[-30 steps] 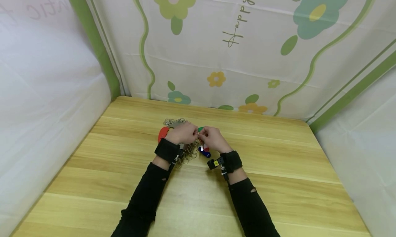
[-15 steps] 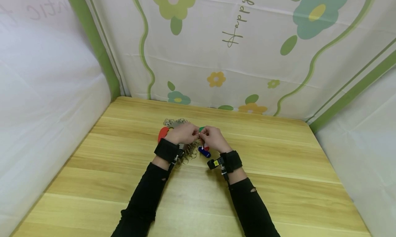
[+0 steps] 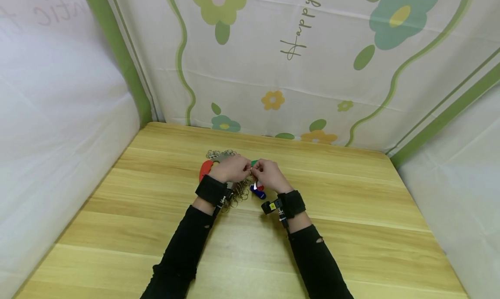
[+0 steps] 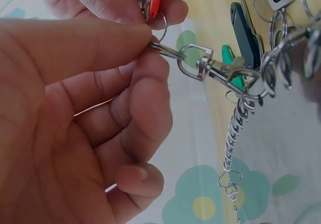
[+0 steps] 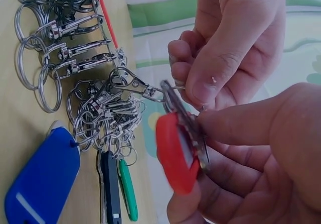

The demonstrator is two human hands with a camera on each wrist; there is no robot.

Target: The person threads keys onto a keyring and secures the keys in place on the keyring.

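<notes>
My left hand (image 3: 233,168) pinches a metal split ring (image 4: 168,50) between thumb and index finger. That ring is linked to a swivel clasp (image 4: 220,71), which hangs on the bunch of clasps and rings. Facing it, my right hand (image 3: 269,175) pinches a key tag with a red cover (image 5: 173,153) and a silver key (image 5: 190,128) lying against it. The fingertips of both hands almost meet, and they partly hide where the ring and the key come together. In the head view the fingers cover most of this.
Several clasps with rings (image 5: 60,58) hang in a row from a holder with a red edge. Beside them are a blue key tag (image 5: 42,176), a black-headed key (image 5: 110,184) and a green one (image 5: 128,191). A red rounded piece (image 3: 205,171) lies left of the hands on the wooden table (image 3: 332,247).
Both hands stay almost in place, with only small finger movements. A shiny silver piece below the right hand tilts out of sight, then shows again now.
</notes>
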